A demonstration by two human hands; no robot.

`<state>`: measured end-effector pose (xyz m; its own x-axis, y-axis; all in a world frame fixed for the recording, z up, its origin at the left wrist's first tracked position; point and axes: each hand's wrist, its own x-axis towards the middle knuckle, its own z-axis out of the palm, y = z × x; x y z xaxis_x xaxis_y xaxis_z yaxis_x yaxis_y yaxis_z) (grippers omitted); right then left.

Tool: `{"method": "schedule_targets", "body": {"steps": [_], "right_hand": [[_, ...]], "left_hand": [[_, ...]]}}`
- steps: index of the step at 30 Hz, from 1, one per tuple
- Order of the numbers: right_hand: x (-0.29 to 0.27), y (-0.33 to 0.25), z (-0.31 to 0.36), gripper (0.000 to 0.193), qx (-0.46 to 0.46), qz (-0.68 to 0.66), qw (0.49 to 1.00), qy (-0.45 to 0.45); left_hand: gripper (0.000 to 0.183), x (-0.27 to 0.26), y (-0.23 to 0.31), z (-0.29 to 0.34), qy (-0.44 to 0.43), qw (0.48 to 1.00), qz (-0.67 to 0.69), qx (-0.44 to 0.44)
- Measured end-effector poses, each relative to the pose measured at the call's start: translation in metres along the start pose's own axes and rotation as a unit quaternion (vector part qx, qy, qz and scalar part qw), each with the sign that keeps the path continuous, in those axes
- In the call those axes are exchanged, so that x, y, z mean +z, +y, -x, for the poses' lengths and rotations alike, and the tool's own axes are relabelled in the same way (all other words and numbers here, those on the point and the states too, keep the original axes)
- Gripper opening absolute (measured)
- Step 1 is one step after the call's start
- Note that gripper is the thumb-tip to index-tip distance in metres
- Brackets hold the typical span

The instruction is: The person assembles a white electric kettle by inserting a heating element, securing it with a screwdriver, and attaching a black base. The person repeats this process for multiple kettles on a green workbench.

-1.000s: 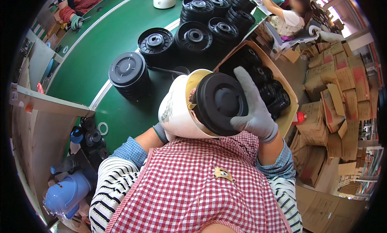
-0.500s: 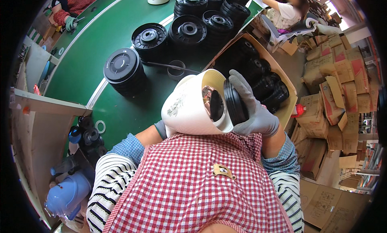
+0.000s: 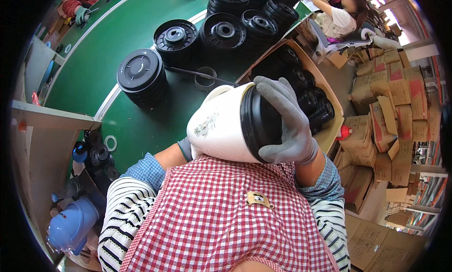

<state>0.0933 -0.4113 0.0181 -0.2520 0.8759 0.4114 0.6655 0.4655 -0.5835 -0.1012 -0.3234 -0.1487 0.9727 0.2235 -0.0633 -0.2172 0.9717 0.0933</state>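
Holding a black base [image 3: 265, 125] against a white pot [image 3: 226, 133] with printed motif [image 3: 206, 125]

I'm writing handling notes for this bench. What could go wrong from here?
The black round cover might sit crooked: the right hand spreads over it, hiding part of its edge.
The white jug might roll or slip, as it lies on its side, apparently against the checked apron, with the left hand mostly hidden behind it.
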Motion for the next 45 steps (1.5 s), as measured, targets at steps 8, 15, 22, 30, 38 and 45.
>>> {"method": "schedule_targets", "body": {"steps": [8,15,22,30,38,45], "right_hand": [[0.01,0.016,0.008,0.133,0.056,-0.108,0.991,-0.048],[0.007,0.018,0.017,0.128,0.058,-0.112,0.991,-0.042],[0.008,0.011,0.014,0.112,0.02,-0.063,0.997,-0.028],[0.006,0.011,0.009,0.108,-0.04,-0.013,0.999,-0.033],[0.003,0.015,0.009,0.102,-0.078,0.023,0.996,-0.048],[0.007,0.017,0.02,0.108,-0.101,0.009,0.994,-0.037]], "left_hand": [[0.054,0.0,0.004,0.004,-0.001,1.0,0.013,0.018],[0.053,-0.006,0.005,0.012,0.004,1.0,0.024,0.012],[0.053,-0.008,0.005,0.018,0.003,1.0,0.025,0.004],[0.052,-0.009,0.004,0.018,-0.003,1.0,0.024,0.002],[0.051,-0.007,0.007,0.013,-0.01,1.0,0.019,-0.001],[0.05,-0.006,0.007,0.011,-0.01,1.0,0.018,-0.006]]}}
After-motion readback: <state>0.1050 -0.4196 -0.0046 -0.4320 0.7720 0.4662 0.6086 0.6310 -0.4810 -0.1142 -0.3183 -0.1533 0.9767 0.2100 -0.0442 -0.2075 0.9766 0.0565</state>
